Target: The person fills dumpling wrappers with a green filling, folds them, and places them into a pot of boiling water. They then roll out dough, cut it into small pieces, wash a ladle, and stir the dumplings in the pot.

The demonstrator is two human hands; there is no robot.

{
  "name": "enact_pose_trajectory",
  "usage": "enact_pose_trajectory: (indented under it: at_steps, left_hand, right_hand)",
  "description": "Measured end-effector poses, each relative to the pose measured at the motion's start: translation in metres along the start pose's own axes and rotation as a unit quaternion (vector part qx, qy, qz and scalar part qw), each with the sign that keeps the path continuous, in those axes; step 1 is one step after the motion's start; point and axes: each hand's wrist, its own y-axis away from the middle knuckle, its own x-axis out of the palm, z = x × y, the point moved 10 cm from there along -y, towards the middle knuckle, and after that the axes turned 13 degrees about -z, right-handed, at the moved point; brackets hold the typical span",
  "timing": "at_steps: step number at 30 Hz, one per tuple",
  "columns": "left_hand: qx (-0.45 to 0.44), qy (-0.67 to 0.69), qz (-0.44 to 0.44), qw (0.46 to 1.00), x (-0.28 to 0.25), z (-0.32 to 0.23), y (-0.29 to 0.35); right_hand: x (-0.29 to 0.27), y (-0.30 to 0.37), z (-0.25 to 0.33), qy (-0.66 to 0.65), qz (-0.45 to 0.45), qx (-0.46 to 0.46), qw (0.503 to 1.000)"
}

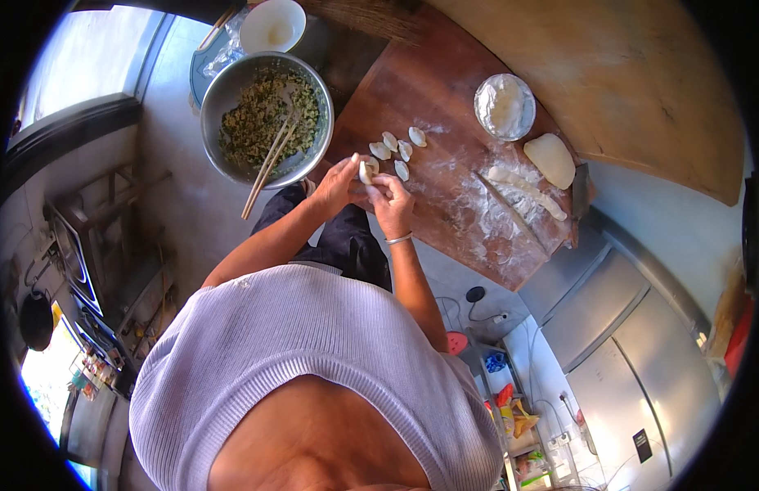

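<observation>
Between both hands, just off the board's near edge, I pinch a pale dumpling (366,173). My left hand (337,186) has its fingers closed on the dumpling's left side. My right hand (392,203), with a silver bangle at the wrist, presses it from the right. Several folded dumplings (403,150) lie on the wooden board (445,204) just beyond my fingers. Left of them stands a steel bowl (209,123) of chopped green and brown filling (261,114). A pair of chopsticks (270,166) leans in it, ends sticking out over the near rim.
Flour dusts the board's right side, where a rolling pin (513,212), a dough strip (528,191) and a dough lump (550,161) lie. A bowl of flour (505,106) stands behind them. A white bowl (272,24) is at the back left. Steel cabinet doors (600,303) are at right.
</observation>
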Motion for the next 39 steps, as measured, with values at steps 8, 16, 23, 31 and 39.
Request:
enact_pose_trajectory:
  at_steps: [8,16,23,31,39]
  left_hand:
    - [-0.069,0.085,-0.056,0.992,-0.02,0.015,-0.033]
    - [-0.091,0.163,-0.005,0.982,-0.02,0.015,-0.029]
    - [-0.085,0.117,0.015,0.989,-0.016,0.018,-0.035]
    - [-0.101,0.223,0.141,0.959,0.008,0.007,-0.016]
    - [-0.115,0.164,0.098,0.975,-0.017,0.026,0.027]
  right_hand:
    - [-0.015,-0.079,0.028,0.541,0.009,-0.117,0.833]
    - [-0.009,-0.054,-0.025,0.463,0.034,-0.213,0.86]
    - [-0.045,-0.05,-0.006,0.273,-0.113,-0.13,0.947]
    - [0.014,-0.018,0.061,0.229,0.02,-0.149,0.962]
    - [0.06,-0.05,-0.011,0.513,0.13,-0.197,0.825]
